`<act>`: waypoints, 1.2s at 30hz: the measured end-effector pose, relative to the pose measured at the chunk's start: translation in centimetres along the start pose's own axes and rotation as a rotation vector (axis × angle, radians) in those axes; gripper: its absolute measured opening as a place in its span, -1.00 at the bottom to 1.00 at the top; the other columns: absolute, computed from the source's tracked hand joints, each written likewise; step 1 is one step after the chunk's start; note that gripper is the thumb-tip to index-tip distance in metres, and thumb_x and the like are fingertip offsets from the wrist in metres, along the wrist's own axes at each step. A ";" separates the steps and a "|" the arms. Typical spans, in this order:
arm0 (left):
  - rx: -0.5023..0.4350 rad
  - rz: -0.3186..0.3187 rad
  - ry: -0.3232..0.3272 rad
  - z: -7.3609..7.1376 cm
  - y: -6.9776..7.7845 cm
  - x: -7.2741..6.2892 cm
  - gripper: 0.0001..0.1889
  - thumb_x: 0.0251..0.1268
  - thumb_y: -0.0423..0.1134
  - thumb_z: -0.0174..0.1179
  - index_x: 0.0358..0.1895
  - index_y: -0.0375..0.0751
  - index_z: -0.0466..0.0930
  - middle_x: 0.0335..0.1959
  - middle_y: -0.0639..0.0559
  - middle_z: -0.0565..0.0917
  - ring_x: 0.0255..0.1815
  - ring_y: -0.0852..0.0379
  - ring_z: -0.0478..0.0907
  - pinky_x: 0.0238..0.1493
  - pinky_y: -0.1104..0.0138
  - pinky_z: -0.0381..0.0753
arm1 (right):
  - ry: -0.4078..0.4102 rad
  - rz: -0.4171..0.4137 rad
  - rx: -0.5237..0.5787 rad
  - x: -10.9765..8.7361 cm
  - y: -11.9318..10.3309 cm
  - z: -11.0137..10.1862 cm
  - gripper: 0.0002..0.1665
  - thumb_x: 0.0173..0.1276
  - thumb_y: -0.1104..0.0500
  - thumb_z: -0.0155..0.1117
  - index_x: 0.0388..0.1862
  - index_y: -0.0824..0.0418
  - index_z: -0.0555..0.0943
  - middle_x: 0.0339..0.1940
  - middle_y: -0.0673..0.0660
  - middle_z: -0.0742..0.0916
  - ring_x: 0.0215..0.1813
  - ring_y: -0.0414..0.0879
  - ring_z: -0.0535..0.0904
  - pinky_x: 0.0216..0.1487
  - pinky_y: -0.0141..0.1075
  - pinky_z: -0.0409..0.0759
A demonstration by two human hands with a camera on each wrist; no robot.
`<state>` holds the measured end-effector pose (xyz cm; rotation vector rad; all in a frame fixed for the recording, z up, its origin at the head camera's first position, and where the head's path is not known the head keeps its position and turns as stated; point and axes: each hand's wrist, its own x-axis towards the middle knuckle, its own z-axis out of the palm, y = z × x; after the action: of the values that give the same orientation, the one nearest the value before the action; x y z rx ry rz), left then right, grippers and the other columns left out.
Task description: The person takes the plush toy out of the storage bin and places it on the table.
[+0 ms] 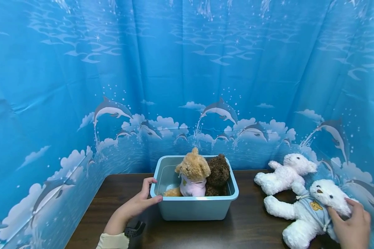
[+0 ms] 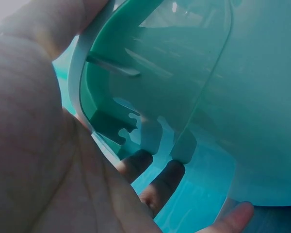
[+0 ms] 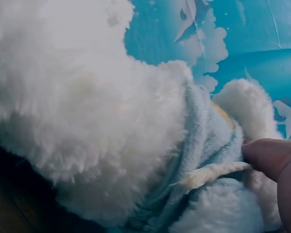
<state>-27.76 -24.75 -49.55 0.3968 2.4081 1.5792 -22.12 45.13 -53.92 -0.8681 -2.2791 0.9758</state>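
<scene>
My left hand (image 1: 138,200) holds the left front corner of a light blue plastic bin (image 1: 194,209), its thumb on the front rim. In the left wrist view, fingertips (image 2: 167,179) lie against the bin's outside wall. Inside sit a tan teddy bear (image 1: 194,167) in a pink top and a dark brown teddy bear (image 1: 218,171). My right hand (image 1: 352,221) grips a white teddy bear (image 1: 314,205) in a light blue top by its head and upper body. In the right wrist view, my thumb (image 3: 266,155) presses by the blue top; the other fingers are hidden.
Another white plush bear (image 1: 290,174) lies just behind the gripped one. The bin stands on a dark wooden table (image 1: 252,224). A blue dolphin-print curtain (image 1: 187,86) hangs around the table's back and sides.
</scene>
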 end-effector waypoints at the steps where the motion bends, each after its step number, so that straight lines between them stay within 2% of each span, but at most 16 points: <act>1: 0.002 -0.001 0.002 0.0 0.0 0.0 -0.18 0.57 0.11 0.27 0.51 0.02 -0.16 0.62 -0.27 -0.01 0.61 -0.39 0.12 0.58 -0.42 0.29 | -0.009 -0.002 -0.004 0.1 0.0 0.0 -0.04 0.52 0.24 0.31 0.77 0.33 0.10 0.65 0.63 0.21 0.65 0.57 0.11 0.63 0.44 0.14; 5: 0.012 -0.003 0.002 0.0 -0.1 -0.1 -0.19 0.57 0.12 0.26 0.51 0.02 -0.16 0.62 -0.28 -0.02 0.62 -0.40 0.11 0.57 -0.42 0.28 | -0.056 -0.019 -0.040 0.1 0.1 -0.4 0.00 0.56 0.20 0.29 0.80 0.30 0.01 0.67 0.64 0.18 0.69 0.55 0.01 0.64 0.46 0.09; 9: 0.010 0.002 -0.001 -0.1 -0.1 -0.1 -0.20 0.59 0.11 0.25 0.51 0.00 -0.15 0.61 -0.29 -0.02 0.62 -0.39 0.10 0.58 -0.40 0.28 | -0.102 -0.017 -0.082 -0.1 -0.2 -0.7 0.03 0.58 0.14 0.26 0.82 0.27 -0.05 0.63 0.70 0.09 0.64 0.59 -0.01 0.58 0.49 0.15; 16: 0.003 0.001 0.000 -0.1 -0.2 0.1 -0.19 0.57 0.12 0.27 0.51 0.03 -0.15 0.62 -0.27 -0.02 0.63 -0.39 0.08 0.60 -0.42 0.24 | -0.088 0.003 -0.078 -0.8 -0.4 -1.8 -0.05 0.64 0.10 0.17 0.82 0.25 -0.03 0.61 0.70 0.07 0.61 0.61 -0.01 0.46 0.52 0.21; 20: -0.004 0.005 0.002 0.0 -0.2 0.0 -0.18 0.57 0.11 0.27 0.51 0.01 -0.15 0.62 -0.27 -0.03 0.63 -0.39 0.08 0.60 -0.42 0.23 | -0.014 0.046 -0.052 -2.0 -1.3 -2.9 -0.11 0.69 0.08 0.05 0.82 0.25 -0.03 0.68 0.64 0.08 0.69 0.56 -0.03 0.56 0.49 0.16; 24: -0.006 0.012 0.009 0.2 -0.1 0.0 -0.19 0.59 0.07 0.26 0.51 -0.05 -0.16 0.61 -0.31 -0.03 0.60 -0.39 0.09 0.59 -0.41 0.25 | 0.149 0.111 0.118 -3.2 -3.4 -3.7 -0.23 0.74 0.08 -0.08 0.80 0.22 0.04 0.77 0.48 0.11 0.77 0.43 0.03 0.71 0.38 0.09; 28: 0.017 0.007 0.026 0.6 0.2 0.1 -0.21 0.60 0.04 0.22 0.51 -0.10 -0.16 0.60 -0.33 -0.06 0.58 -0.38 0.08 0.56 -0.34 0.26 | 0.301 0.122 0.263 -4.3 -6.2 -4.4 -0.33 0.76 0.05 -0.11 0.76 0.05 0.19 0.76 0.28 0.27 0.78 0.24 0.18 0.79 0.09 0.13; 31: 0.039 0.003 0.038 0.8 0.4 0.1 -0.22 0.60 0.02 0.19 0.53 -0.12 -0.16 0.61 -0.34 -0.10 0.58 -0.38 0.07 0.54 -0.31 0.26 | 0.321 0.076 0.272 -5.4 -8.2 -5.0 -0.34 0.76 0.02 -0.08 0.76 -0.02 0.19 0.73 0.24 0.34 0.76 0.18 0.24 0.79 -0.02 0.16; 36: 0.057 0.016 0.053 1.0 0.5 0.2 -0.19 0.58 0.00 0.21 0.57 -0.15 -0.15 0.62 -0.35 -0.11 0.57 -0.39 0.09 0.54 -0.32 0.27 | 0.271 -0.014 0.283 -7.2 -11.9 -5.9 -0.34 0.76 0.00 -0.02 0.74 -0.06 0.19 0.73 0.27 0.35 0.75 0.20 0.25 0.80 -0.01 0.14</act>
<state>-27.58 -23.65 -49.52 0.3898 2.5009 1.5494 -17.68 36.20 -42.64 -0.8067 -1.8647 1.0717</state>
